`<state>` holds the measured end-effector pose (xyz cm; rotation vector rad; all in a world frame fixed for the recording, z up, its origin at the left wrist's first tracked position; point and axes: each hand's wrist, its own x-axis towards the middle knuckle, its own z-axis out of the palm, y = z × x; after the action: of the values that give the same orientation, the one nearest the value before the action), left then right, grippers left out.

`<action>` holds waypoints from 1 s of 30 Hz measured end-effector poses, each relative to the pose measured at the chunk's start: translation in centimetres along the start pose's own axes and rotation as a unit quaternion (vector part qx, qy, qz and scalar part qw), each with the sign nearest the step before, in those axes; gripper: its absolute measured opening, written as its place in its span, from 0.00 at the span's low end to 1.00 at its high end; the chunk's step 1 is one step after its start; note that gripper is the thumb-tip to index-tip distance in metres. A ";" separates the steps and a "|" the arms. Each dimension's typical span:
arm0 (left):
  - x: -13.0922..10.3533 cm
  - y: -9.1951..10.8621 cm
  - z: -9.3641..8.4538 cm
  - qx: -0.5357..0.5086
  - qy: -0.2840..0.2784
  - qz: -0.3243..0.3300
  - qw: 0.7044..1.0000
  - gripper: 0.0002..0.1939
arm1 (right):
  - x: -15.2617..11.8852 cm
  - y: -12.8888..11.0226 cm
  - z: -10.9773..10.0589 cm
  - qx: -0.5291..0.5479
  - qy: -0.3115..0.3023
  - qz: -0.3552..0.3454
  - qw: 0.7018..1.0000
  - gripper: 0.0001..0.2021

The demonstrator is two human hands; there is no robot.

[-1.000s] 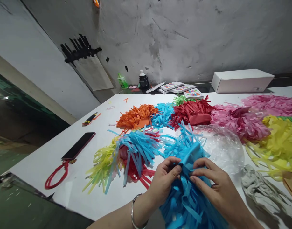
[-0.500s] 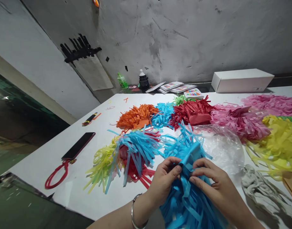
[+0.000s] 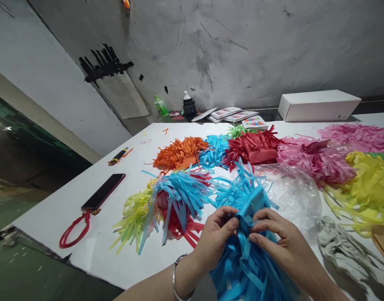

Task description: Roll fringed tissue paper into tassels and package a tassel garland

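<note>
Both hands pinch the uncut band of a blue tissue paper tassel point(image 3: 251, 259), its fringe spilling toward the table's front edge and away from me. My left hand point(image 3: 218, 234) grips the left side of the band between thumb and fingers. From the right, my right hand point(image 3: 278, 236) closes thumb and fingertips on the same paper. Just left of them lies a bundle of tassels with a blue fringe point(image 3: 182, 188), a yellow-green fringe point(image 3: 135, 209) and red strips point(image 3: 179, 225). A clear plastic bag point(image 3: 292, 194) rests behind my right hand.
Fringed paper piles in orange point(image 3: 181, 152), dark red point(image 3: 254, 146), pink point(image 3: 317, 159) and yellow point(image 3: 370, 184) line the back and right. A grey cloth-like bundle point(image 3: 345, 246) lies at right. A phone point(image 3: 104, 192), a cutter point(image 3: 118, 156) and a white box point(image 3: 319, 105) also sit here.
</note>
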<state>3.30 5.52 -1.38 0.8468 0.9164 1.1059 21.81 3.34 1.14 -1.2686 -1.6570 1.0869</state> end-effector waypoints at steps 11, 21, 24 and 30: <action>0.0 0.2 0.1 -0.004 -0.004 0.001 1.000 0.22 | 0.1 0.0 -0.2 -0.004 -0.009 -0.014 1.000 0.11; -0.1 0.4 0.3 0.004 0.006 -0.001 1.000 0.23 | 0.2 -0.2 -0.2 0.003 -0.012 -0.004 1.000 0.13; -0.1 0.3 0.3 0.001 0.001 0.000 1.000 0.23 | 0.1 -0.1 -0.2 0.004 -0.014 -0.003 1.000 0.13; 0.1 0.0 0.0 0.014 0.010 0.004 1.000 0.23 | 0.0 0.1 -0.1 0.004 -0.006 -0.002 1.000 0.12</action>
<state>3.35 5.59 -1.36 0.8653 0.9473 1.1126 21.95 3.38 1.13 -1.2557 -1.6621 1.1006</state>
